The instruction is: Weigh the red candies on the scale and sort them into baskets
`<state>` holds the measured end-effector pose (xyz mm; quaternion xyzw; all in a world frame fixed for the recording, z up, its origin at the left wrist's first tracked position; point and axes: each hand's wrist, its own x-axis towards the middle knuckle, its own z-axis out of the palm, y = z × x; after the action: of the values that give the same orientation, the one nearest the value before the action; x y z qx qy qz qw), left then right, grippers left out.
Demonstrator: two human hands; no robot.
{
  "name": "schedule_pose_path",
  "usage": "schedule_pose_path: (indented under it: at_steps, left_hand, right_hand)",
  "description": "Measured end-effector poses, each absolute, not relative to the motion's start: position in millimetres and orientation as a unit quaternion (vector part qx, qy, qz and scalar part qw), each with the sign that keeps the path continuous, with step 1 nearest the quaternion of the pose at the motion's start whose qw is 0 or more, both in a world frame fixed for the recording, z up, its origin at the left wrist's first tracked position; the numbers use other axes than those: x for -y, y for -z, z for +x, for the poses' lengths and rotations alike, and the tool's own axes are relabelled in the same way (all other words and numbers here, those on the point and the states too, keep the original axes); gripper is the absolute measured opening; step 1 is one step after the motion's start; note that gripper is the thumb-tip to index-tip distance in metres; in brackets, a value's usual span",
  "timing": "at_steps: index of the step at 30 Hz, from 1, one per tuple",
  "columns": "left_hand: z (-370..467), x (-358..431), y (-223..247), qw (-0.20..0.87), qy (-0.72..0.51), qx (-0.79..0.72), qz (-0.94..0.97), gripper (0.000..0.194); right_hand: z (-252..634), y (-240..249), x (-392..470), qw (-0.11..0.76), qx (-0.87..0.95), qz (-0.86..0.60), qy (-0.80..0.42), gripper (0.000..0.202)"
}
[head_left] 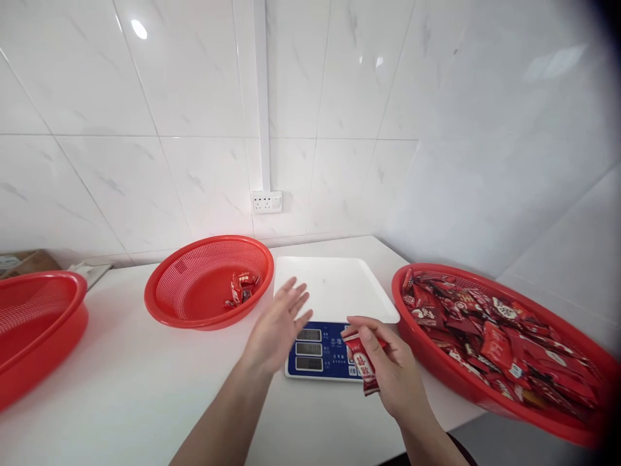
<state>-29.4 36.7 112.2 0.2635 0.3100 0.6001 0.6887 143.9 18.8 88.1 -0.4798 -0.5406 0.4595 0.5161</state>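
at the front of the scale (pixel 325 285), right hand (pixel 400 378) closed on a red packet (pixel 363 366), left hand (pixel 275 330) open, fingers apart. under the scale, white tabletop (pixel 194 395); left, red basket (pixel 194 285); right, packet-heaped basket (pixel 514 414); behind, tiled wall (pixel 208 84) with socket (pixel 266 202).

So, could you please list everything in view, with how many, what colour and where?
Basket: one, red, mid-left on the table
Basket: one, red, far left
Basket: one, red, right, full of wrapped sweets
Wrapped sweets: many, mostly red, right basket; a few in the mid-left one
Digital scale: one, white with blue panel, centre
Table: one, white, beneath
Wall socket panel: one, white, tiled wall
Left hand: one, bare, open over the scale's edge
Right hand: one, bare, holding a red packet
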Motion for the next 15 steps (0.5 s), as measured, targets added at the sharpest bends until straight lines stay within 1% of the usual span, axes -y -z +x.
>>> schedule_pose_path:
  at_steps: [3, 6, 8, 10, 15]
  left_hand:
    - [-3, -21, -104, 0.735, -0.507, -0.293, 0.341, 0.044]
    - [14, -12, -97, 0.773, -0.446, -0.221, 0.394, 0.047]
    - [18, -11, -93, 0.767, -0.457, -0.213, 0.397, 0.042]
    - [18, -14, -91, 0.750, -0.478, -0.240, 0.390, 0.039]
    - [12, -20, -95, 0.716, -0.492, -0.277, 0.411, 0.041]
  right_hand:
    - [144, -86, -21, 0.566, 0.538, -0.487, -0.390, 0.036]
    - [142, -82, -21, 0.564, 0.570, -0.473, -0.364, 0.036]
    - [139, -79, -19, 0.551, 0.593, -0.454, -0.373, 0.039]
    - [137, -77, -17, 0.538, 0.613, -0.431, -0.385, 0.042]
    - [135, -77, -13, 0.513, 0.650, -0.398, -0.395, 0.041]
